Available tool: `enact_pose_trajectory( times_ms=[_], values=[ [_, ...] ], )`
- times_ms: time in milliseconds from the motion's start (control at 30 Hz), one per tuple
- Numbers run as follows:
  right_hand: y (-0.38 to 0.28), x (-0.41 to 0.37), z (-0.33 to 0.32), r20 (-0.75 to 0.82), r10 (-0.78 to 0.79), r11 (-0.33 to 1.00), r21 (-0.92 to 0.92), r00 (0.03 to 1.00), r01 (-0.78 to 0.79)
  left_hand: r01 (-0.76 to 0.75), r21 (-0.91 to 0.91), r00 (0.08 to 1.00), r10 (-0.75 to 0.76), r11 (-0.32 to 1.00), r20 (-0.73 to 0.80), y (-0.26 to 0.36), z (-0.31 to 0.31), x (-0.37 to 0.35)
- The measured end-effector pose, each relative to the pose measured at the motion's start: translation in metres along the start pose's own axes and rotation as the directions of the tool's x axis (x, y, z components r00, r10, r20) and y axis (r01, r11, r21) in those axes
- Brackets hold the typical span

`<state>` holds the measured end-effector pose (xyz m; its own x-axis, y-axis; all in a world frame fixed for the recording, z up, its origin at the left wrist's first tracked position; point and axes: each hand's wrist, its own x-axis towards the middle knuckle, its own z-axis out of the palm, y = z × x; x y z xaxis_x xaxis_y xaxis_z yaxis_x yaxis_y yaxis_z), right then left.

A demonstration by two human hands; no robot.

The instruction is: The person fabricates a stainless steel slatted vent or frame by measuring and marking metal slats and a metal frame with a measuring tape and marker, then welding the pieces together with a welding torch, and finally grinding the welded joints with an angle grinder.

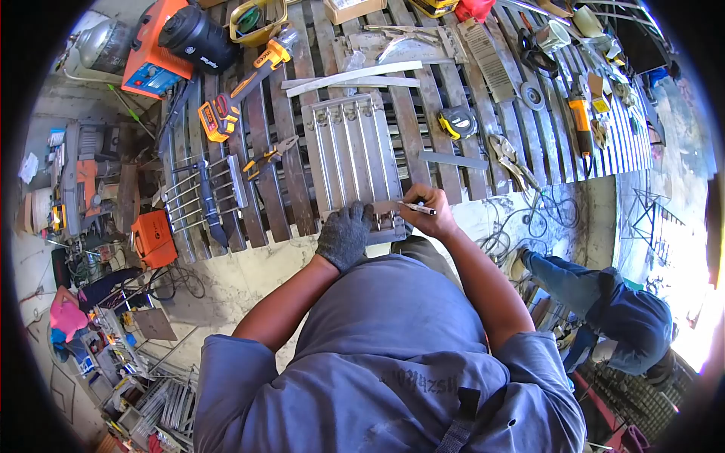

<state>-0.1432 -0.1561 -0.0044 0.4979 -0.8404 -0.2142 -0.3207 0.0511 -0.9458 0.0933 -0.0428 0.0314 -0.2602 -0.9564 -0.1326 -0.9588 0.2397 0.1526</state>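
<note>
A metal frame with several parallel bars lies on the slatted bench in front of me. At its near end, a small flat strip lies across the bars. My left hand, in a dark grey knit glove, grips the strip's left end, fingers pressed down on it. My bare right hand pinches a marker, its tip pointing left at the strip's right end. Right of the frame are a flat metal bar and a tape measure. Pliers with yellow-black handles lie to the left.
A cordless power tool, its battery end and an orange machine stand at the back left. An angle grinder, a grinding disc and locking pliers lie to the right. Another person bends over at the right.
</note>
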Motion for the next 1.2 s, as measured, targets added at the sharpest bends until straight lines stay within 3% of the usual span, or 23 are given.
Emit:
enact_pose_trajectory(
  times_ms=[533, 733, 833, 933, 967, 1033, 1067, 1100, 1167, 1200],
  values=[
    [-0.006, 0.001, -0.005, 0.053, -0.075, 0.991, -0.108, 0.996, 0.08, -0.019, 0.037, 1.0, 0.019, 0.999, 0.001, -0.002, 0.007, -0.002],
    [-0.008, 0.0, -0.008, 0.131, -0.046, 0.994, -0.091, 0.99, 0.059, -0.034, 0.046, 0.999, 0.035, 0.998, -0.014, -0.003, 0.01, -0.002],
    [-0.012, 0.001, -0.01, 0.141, -0.012, 0.997, -0.071, 0.99, 0.023, 0.001, 0.026, 0.999, -0.003, 1.0, 0.051, 0.0, 0.004, 0.0],
    [-0.053, -0.009, -0.017, -0.138, -0.041, 0.998, 0.032, 0.99, 0.045, -0.02, 0.076, 1.0, 0.019, 0.997, 0.023, 0.0, -0.003, 0.001],
    [-0.09, -0.019, -0.028, -0.073, 0.074, 0.972, 0.229, 0.995, -0.055, -0.029, 0.055, 0.999, 0.027, 0.998, 0.036, -0.002, -0.005, 0.003],
    [-0.181, -0.052, -0.047, -0.139, -0.183, 0.959, 0.194, 0.973, 0.208, -0.047, 0.015, 0.997, 0.046, 0.999, 0.061, -0.008, -0.006, 0.005],
    [-0.217, -0.07, -0.061, -0.126, -0.442, 0.892, 0.043, 0.888, 0.45, -0.042, -0.002, 0.999, 0.042, 0.999, -0.021, -0.012, 0.011, 0.007],
    [-0.248, -0.093, -0.071, -0.112, -0.516, 0.846, 0.088, 0.849, 0.526, -0.047, 0.005, 0.997, 0.048, 0.999, -0.052, -0.013, 0.006, 0.008],
    [-0.308, -0.144, -0.079, -0.108, -0.541, 0.705, 0.483, 0.834, 0.519, -0.08, 0.021, 0.989, 0.082, 0.997, -0.124, -0.012, -0.007, 0.018],
    [-0.337, -0.161, -0.077, -0.153, -0.579, 0.6, 0.585, 0.801, 0.546, -0.082, 0.0, 0.994, 0.082, 0.997, -0.068, -0.013, -0.004, 0.024]
  ],
)
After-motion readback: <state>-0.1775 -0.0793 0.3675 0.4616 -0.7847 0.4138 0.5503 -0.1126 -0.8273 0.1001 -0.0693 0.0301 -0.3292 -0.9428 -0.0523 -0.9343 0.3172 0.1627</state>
